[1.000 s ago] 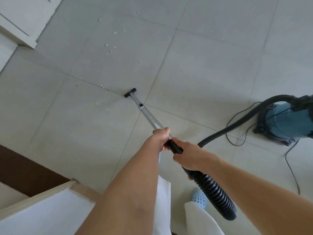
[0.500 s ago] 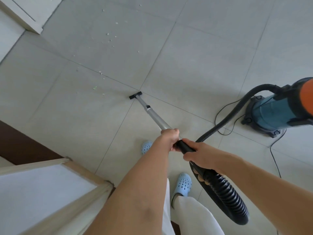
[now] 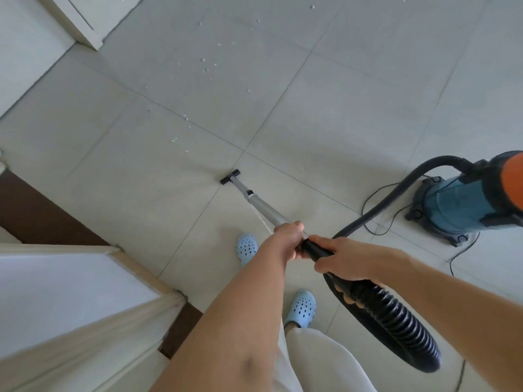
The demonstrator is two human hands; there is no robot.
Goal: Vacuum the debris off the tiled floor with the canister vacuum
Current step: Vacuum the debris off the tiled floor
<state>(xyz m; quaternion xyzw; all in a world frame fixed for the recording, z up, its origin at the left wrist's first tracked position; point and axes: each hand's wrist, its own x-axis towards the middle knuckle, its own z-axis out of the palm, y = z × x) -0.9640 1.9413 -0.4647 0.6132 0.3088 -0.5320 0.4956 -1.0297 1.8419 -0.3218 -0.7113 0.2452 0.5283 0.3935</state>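
Left hand (image 3: 288, 236) wrapped round the upper end of the metal wand (image 3: 261, 206), fingers curled fully about the tube. Right hand (image 3: 343, 260) just behind it, touching or nearly touching the left, fingers (image 3: 322, 268) closed tight round the black handle (image 3: 312, 248) where the ribbed hose (image 3: 396, 326) joins. Wand slanting down and away to the small black floor nozzle (image 3: 230, 176), set flat on the tiled floor (image 3: 353, 108) just beside a crossing of grout lines. Pale debris (image 3: 205, 66) scattered further out on the tiles, well apart from the nozzle; nearer crumbs (image 3: 186, 118) along a grout line and one greenish fleck (image 3: 173, 140) between them and the nozzle. Hose looping back past the right forearm, then running off across the floor to the blue canister vacuum (image 3: 464, 205) with an orange top, standing at the right, thin black power cord (image 3: 376, 210) lying loose around its base. Two light blue perforated clogs (image 3: 247, 247) planted on the tiles below the arms. White panel with a pale wood edge (image 3: 85, 292) at lower left.
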